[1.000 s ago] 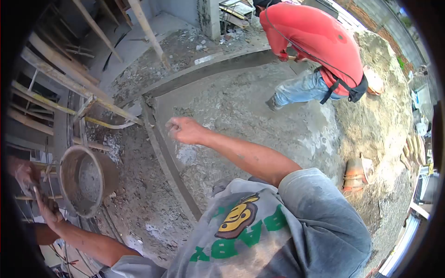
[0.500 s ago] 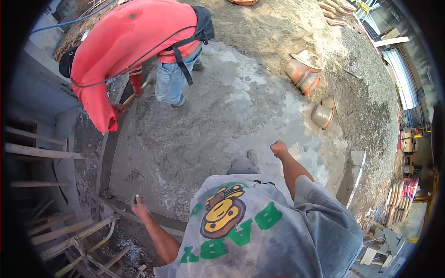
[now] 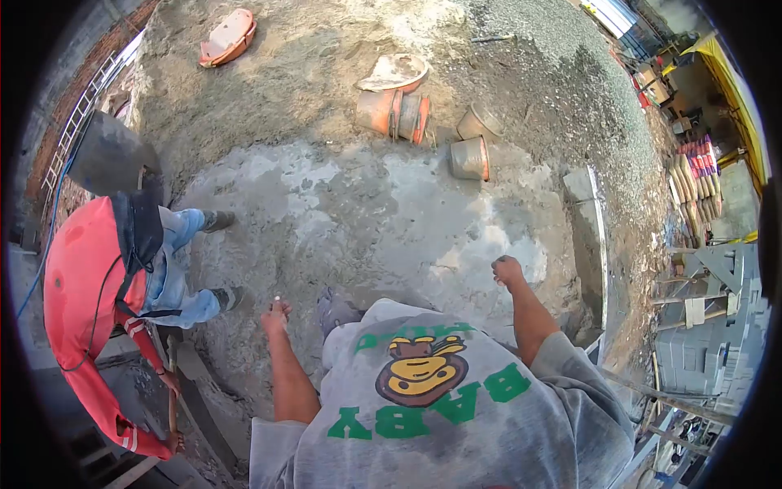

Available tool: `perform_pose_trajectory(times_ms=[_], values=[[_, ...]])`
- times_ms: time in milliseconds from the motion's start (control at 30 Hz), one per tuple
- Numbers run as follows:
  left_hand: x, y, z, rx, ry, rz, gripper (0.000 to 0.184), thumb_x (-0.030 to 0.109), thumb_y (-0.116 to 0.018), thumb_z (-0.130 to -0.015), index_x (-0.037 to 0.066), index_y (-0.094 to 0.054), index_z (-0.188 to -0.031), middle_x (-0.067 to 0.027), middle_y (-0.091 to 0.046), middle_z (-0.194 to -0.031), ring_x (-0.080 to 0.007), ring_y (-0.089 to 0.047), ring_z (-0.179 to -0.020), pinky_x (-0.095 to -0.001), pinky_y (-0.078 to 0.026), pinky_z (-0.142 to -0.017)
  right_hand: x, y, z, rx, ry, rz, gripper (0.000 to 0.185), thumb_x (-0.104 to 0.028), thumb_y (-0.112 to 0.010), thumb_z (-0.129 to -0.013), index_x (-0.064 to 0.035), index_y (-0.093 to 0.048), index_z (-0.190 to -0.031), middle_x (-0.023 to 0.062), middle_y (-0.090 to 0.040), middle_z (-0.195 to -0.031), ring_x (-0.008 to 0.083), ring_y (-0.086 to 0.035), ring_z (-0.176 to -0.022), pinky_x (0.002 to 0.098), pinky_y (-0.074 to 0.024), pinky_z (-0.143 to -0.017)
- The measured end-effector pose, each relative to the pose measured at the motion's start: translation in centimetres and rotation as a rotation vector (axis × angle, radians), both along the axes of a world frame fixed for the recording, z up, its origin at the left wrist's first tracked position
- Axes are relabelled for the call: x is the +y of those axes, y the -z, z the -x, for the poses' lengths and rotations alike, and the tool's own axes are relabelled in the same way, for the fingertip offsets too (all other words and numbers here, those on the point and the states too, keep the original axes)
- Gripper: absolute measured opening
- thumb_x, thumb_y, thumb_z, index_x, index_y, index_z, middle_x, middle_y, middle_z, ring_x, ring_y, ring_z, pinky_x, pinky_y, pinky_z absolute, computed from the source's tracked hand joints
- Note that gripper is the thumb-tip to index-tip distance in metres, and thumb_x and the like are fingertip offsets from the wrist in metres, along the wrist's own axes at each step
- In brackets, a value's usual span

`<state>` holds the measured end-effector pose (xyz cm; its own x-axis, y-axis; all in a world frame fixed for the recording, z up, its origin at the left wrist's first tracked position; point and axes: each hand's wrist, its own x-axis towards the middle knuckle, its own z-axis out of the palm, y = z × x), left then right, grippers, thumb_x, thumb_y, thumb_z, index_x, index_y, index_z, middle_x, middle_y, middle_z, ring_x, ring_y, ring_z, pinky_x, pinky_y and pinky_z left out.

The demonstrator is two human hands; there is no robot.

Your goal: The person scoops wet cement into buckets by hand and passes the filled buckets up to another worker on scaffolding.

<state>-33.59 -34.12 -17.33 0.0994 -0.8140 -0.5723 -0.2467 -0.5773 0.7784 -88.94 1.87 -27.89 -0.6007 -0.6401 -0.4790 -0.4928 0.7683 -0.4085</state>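
My left hand [image 3: 277,316] is held out over the wet grey concrete [image 3: 350,236], its fingers curled in; whether it holds anything is too small to make out. To the right, my right hand [image 3: 507,270] hangs over a pale wet patch with its fingers curled, and nothing large shows in it. Both hands are well apart, in front of my grey shirt [image 3: 489,440]. A shoe [image 3: 336,311] shows beside the shirt, near my left hand.
At the left a person in a red top [image 3: 90,285] bends over, both hands on a wooden handle [image 3: 173,383]. Buckets [image 3: 470,158] lie beyond the concrete, with an orange basin [image 3: 228,38] farther back. A raised edge [image 3: 601,244] runs along the right; stacked sacks [image 3: 695,183] stand behind it.
The view has swung to the right, away from the wooden poles and the large bucket. My left hand has left the other person's hand near that bucket, and both arms now hang in front of me.
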Motion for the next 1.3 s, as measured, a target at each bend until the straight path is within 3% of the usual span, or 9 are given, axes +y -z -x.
perform_pose_trajectory(times_ms=[67, 100, 467, 733, 867, 1033, 1067, 1167, 1300], values=[[-1.9, 0.0, 5.0, -0.010, 0.181, 0.039, 0.032, 0.032, -0.055, -0.086, 0.000, -0.059, -0.087, -0.0076, -0.062, -0.077, -0.0139, -0.059, -0.062, -0.0252, -0.042, -0.054, -1.4, -6.4, -0.4, 0.265, 0.043, -0.010, 0.019, -0.010, -0.054, -0.064, -0.0020, -0.063, -0.078, 0.0143, -0.064, -0.079, 0.0278, -0.062, -0.074, 0.0377, -0.0498, -0.065], [-3.2, 0.0, 6.6, -0.044, 0.246, 0.052, 0.030, 0.028, -0.055, -0.086, -0.002, -0.058, -0.086, -0.0086, -0.062, -0.074, -0.0143, -0.059, -0.060, -0.0244, -0.043, -0.053, -2.6, -7.7, -0.9, -0.215, 0.755, 0.161, 0.021, -0.013, -0.049, -0.068, 0.0014, -0.061, -0.078, 0.0135, -0.062, -0.069, 0.0222, -0.060, -0.055, 0.0339, -0.0483, -0.052], [-15.2, 6.6, 25.4, 0.030, 0.189, -0.067, 0.021, 0.015, -0.055, -0.086, -0.006, -0.055, -0.086, -0.0071, -0.055, -0.063, -0.0131, -0.051, -0.050, -0.0254, -0.042, -0.043, -3.5, -11.4, 0.8, -0.644, 1.051, -0.100, 0.019, -0.012, -0.055, -0.077, 0.0021, -0.055, -0.090, 0.0078, -0.053, -0.065, 0.0181, -0.051, -0.046, 0.0297, -0.0400, -0.038], [-20.0, 4.7, 52.2, -0.252, 0.882, 0.196, 0.042, 0.039, -0.059, -0.080, 0.002, -0.057, -0.099, -0.0119, -0.062, -0.078, -0.0196, -0.061, -0.068, -0.0321, -0.047, -0.061, -1.7, -13.4, 12.5, -0.549, 1.320, -0.003, 0.006, -0.009, -0.051, -0.078, -0.0037, -0.051, -0.079, 0.0069, -0.050, -0.062, 0.0168, -0.051, -0.048, 0.0293, -0.0396, -0.040], [-18.3, 1.7, 63.2, -0.366, 0.880, 0.176, 0.051, 0.048, -0.060, -0.076, 0.006, -0.058, -0.104, -0.0155, -0.064, -0.089, -0.0285, -0.062, -0.082, -0.0371, -0.046, -0.073, 1.0, -4.6, 23.2, -0.825, 1.175, -0.362, 0.010, -0.013, -0.049, -0.080, -0.0033, -0.053, -0.081, 0.0106, -0.056, -0.065, 0.0216, -0.053, -0.045, 0.0331, -0.0398, -0.038], [-11.5, 6.7, 74.3, -0.589, 0.844, -0.011, 0.069, 0.054, -0.061, -0.072, 0.008, -0.046, -0.121, -0.0165, -0.062, -0.100, -0.0317, -0.060, -0.092, -0.0392, -0.046, -0.080, -8.6, 7.3, 44.5, -0.405, 0.318, -0.642, 0.019, -0.016, -0.047, -0.080, -0.0011, -0.058, -0.078, 0.0186, -0.062, -0.077, 0.0264, -0.061, -0.056, 0.0409, -0.0494, -0.054], [-10.0, 8.8, 76.7, -0.623, 0.825, -0.034, 0.074, 0.055, -0.062, -0.071, 0.008, -0.043, -0.125, -0.0173, -0.061, -0.103, -0.0324, -0.059, -0.095, -0.0397, -0.045, -0.082, -9.1, 14.2, 49.6, -0.089, -0.229, -0.610, 0.019, -0.017, -0.049, -0.076, -0.0020, -0.060, -0.077, 0.0195, -0.062, -0.083, 0.0272, -0.063, -0.068, 0.0401, -0.0504, -0.065], [-4.6, 13.2, 85.2, -0.663, 0.916, -0.262, 0.092, 0.057, -0.064, -0.067, 0.002, -0.028, -0.132, -0.0250, -0.054, -0.111, -0.0351, -0.055, -0.102, -0.0396, -0.044, -0.086, -26.6, 12.3, 59.2, -0.155, 0.166, -0.244, 0.038, -0.024, -0.050, -0.075, -0.0032, -0.054, -0.105, 0.0236, -0.057, -0.105, 0.0401, -0.053, -0.099, 0.0417, -0.0418, -0.088], [-1.4, 25.0, 95.4, -0.688, 0.885, -0.361, 0.110, 0.058, -0.065, -0.065, 0.004, -0.003, -0.139, -0.0262, -0.043, -0.125, -0.0365, -0.049, -0.111, -0.0399, -0.040, -0.092, -34.5, 20.9, 64.6, 0.201, -0.298, -0.094, 0.043, -0.018, -0.053, -0.074, 0.0011, -0.048, -0.111, 0.0194, -0.051, -0.113, 0.0337, -0.052, -0.103, 0.0412, -0.0415, -0.088]])
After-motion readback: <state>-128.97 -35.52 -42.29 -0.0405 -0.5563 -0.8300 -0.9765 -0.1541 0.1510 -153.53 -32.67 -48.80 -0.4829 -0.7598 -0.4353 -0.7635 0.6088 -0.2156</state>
